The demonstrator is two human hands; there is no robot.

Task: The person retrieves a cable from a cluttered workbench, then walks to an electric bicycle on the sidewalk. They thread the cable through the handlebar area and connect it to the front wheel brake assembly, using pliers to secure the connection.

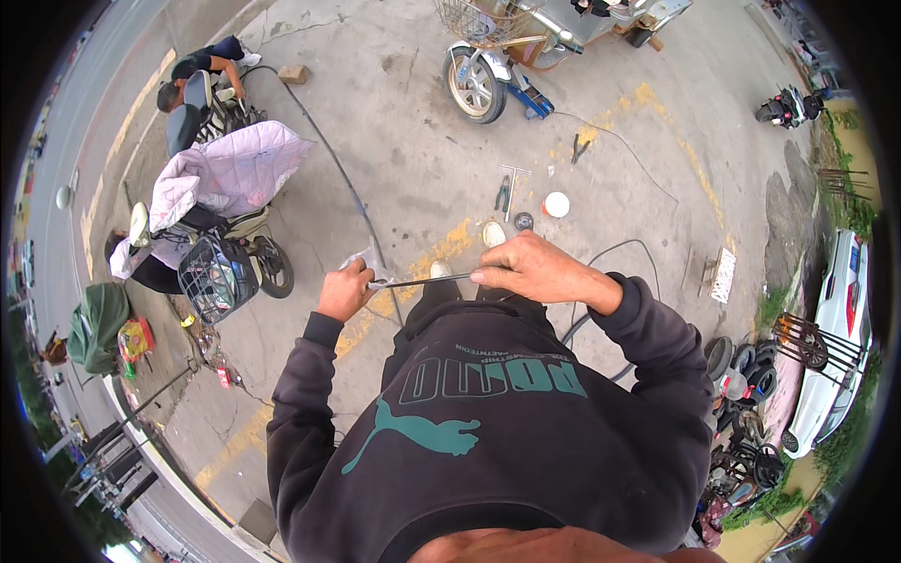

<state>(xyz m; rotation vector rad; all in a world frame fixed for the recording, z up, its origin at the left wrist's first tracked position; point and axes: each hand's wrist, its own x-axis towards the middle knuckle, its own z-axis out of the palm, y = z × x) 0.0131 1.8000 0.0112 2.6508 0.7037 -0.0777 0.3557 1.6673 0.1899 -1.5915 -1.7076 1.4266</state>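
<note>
A thin dark rod spans the gap between my two hands in front of my waist. My left hand grips one end of it, together with a crumpled clear plastic wrapper. Between the thumb and fingers of my right hand, the other end is pinched. What the rod is exactly, I cannot tell. Past my right hand, on the concrete, are a white-lidded tub, a small round dark part, pliers and a metal T-handle wrench.
A three-wheeler's front wheel stands beside a blue floor jack. More pliers lie nearby. A black hose crosses the ground at left. A scooter with a quilted cover stands there, and a person bends over another. Old tyres lie right.
</note>
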